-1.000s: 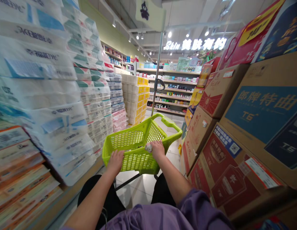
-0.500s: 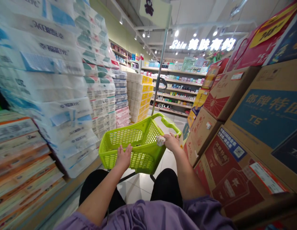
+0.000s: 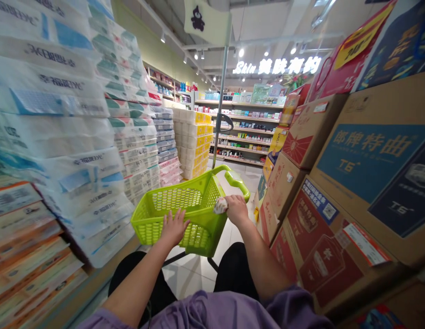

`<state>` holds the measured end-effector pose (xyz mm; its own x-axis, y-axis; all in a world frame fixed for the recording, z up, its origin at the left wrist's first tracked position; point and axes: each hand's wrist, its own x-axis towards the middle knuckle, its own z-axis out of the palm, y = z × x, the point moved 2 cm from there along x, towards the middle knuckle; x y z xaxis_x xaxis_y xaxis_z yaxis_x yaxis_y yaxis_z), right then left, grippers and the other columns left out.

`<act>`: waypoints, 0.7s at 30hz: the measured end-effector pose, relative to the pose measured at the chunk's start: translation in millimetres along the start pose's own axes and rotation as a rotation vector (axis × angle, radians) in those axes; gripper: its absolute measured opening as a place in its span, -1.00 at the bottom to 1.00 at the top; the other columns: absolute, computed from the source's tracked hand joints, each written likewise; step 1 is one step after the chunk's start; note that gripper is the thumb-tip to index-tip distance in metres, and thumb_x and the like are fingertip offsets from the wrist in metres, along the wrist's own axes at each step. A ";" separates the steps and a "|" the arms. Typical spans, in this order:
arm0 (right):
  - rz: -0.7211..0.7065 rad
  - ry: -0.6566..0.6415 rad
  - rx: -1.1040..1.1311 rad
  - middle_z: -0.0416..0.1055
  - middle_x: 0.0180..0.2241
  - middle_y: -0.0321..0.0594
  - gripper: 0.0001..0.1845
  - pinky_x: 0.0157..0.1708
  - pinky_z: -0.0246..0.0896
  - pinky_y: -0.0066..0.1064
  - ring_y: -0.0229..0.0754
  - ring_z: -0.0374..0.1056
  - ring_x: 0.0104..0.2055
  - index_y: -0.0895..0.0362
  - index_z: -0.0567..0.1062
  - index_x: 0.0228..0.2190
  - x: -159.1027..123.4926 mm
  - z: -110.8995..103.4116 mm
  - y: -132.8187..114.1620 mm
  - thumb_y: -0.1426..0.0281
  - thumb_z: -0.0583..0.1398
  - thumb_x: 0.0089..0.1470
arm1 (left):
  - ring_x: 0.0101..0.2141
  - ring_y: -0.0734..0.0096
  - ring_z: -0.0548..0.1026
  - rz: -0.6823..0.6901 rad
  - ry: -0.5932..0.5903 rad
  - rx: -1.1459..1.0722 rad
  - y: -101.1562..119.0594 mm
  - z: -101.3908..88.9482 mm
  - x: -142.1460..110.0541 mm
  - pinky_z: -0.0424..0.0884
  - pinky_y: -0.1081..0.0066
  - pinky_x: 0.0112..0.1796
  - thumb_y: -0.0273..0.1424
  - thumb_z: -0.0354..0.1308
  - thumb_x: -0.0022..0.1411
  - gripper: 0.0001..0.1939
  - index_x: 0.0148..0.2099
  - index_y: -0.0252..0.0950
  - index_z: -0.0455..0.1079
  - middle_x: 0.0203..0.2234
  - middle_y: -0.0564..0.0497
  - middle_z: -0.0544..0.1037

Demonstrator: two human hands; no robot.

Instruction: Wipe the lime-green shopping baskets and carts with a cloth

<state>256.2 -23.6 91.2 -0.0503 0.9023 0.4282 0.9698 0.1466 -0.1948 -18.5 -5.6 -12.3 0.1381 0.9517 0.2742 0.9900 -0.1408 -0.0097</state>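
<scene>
In front of my knees stands a lime-green plastic shopping cart [image 3: 201, 233] with perforated sides. Its handle [image 3: 238, 182] points to the far right, and a pole with a bear flag [image 3: 207, 22] rises behind it. My left hand [image 3: 174, 228] lies against the near rim with its fingers spread, holding nothing. At the handle end my right hand [image 3: 237, 210] is closed, with a crumpled white wad [image 3: 220, 205] showing at its thumb side. That hand is over the cart's corner; whether it also grips the rim I cannot tell.
Tall stacks of wrapped paper packs [image 3: 71, 91] line the left side. Cardboard cartons [image 3: 370, 151] are piled close on the right. Farther ahead are yellow-and-white paper packs [image 3: 193, 141] and shelves of small goods [image 3: 246, 125]. White floor tiles [image 3: 195, 274] show beneath the cart.
The whole view has shifted slightly, so cart and surroundings sit further left. My left hand's fingers have spread more on the rim. My right hand stays at the cart's corner with the wad.
</scene>
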 end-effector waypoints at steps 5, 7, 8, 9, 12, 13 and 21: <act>0.149 0.127 -0.015 0.44 -0.06 -0.14 -0.63 0.06 -0.18 -0.24 -0.02 0.16 0.04 0.04 0.54 -0.16 3.5 -31.2 41.2 0.52 0.04 0.08 | 0.25 -0.22 0.07 0.028 0.084 -0.037 2.5 -1.4 3.6 0.01 -0.22 0.17 -0.17 -0.15 0.34 -0.45 0.26 -0.34 0.21 0.23 -0.22 0.25; 0.139 0.128 -0.032 0.42 -0.02 -0.14 -0.60 0.12 -0.25 -0.20 0.00 0.10 0.12 0.03 0.52 -0.12 3.9 -32.0 45.1 0.54 0.02 0.10 | 0.24 -0.22 0.10 0.026 0.113 -0.057 1.6 -1.0 3.9 0.03 -0.24 0.16 -0.18 -0.13 0.33 -0.46 0.24 -0.36 0.23 0.20 -0.25 0.30; 0.112 0.109 -0.035 0.40 0.00 -0.15 -0.58 0.14 -0.28 -0.20 -0.01 0.06 0.15 0.03 0.51 -0.10 3.6 -28.0 41.1 0.55 0.00 0.11 | 0.24 -0.23 0.11 0.021 0.120 -0.067 1.5 -0.7 3.9 0.04 -0.25 0.15 -0.18 -0.13 0.33 -0.46 0.23 -0.36 0.24 0.18 -0.27 0.31; 0.077 0.083 -0.036 0.40 0.01 -0.16 -0.57 0.16 -0.29 -0.20 -0.02 0.04 0.18 0.04 0.49 -0.08 3.1 -21.5 33.4 0.56 -0.01 0.12 | 0.23 -0.24 0.12 0.015 0.123 -0.075 1.9 -0.4 3.7 0.04 -0.26 0.14 -0.18 -0.12 0.33 -0.46 0.23 -0.37 0.25 0.18 -0.28 0.31; -0.006 0.011 -0.039 0.40 -0.03 -0.09 -0.63 0.19 -0.28 -0.23 -0.05 0.09 0.14 0.11 0.48 -0.11 0.3 5.5 -3.7 0.54 -0.03 0.15 | 0.23 -0.27 0.11 -0.005 0.129 -0.083 4.8 0.4 1.0 0.03 -0.25 0.15 -0.17 -0.10 0.32 -0.45 0.21 -0.40 0.26 0.18 -0.28 0.31; -0.019 -0.008 -0.042 0.40 -0.06 -0.07 -0.66 0.19 -0.27 -0.23 -0.05 0.13 0.08 0.14 0.47 -0.13 -1.0 14.8 -17.7 0.54 -0.02 0.15 | 0.23 -0.28 0.10 -0.010 0.134 -0.084 6.3 0.1 -0.6 0.02 -0.25 0.16 -0.17 -0.09 0.32 -0.45 0.21 -0.40 0.26 0.17 -0.27 0.32; -0.306 -0.126 -0.030 0.43 -0.09 -0.01 -0.64 0.05 0.01 -0.25 -0.02 0.26 -0.03 0.21 0.42 -0.05 -11.4 63.2 -101.0 0.42 0.11 0.10 | 0.30 0.09 0.01 0.245 0.225 -0.360 46.2 -23.0 -11.5 0.05 -0.05 0.22 -0.27 -0.24 0.38 -0.44 0.36 -0.34 -0.04 0.30 -0.20 0.11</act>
<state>143.8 -23.1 50.2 -0.3678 0.8617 0.3495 0.9117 0.4082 -0.0472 25.0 -29.4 6.1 0.3162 0.8018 0.5071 0.8508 -0.4761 0.2223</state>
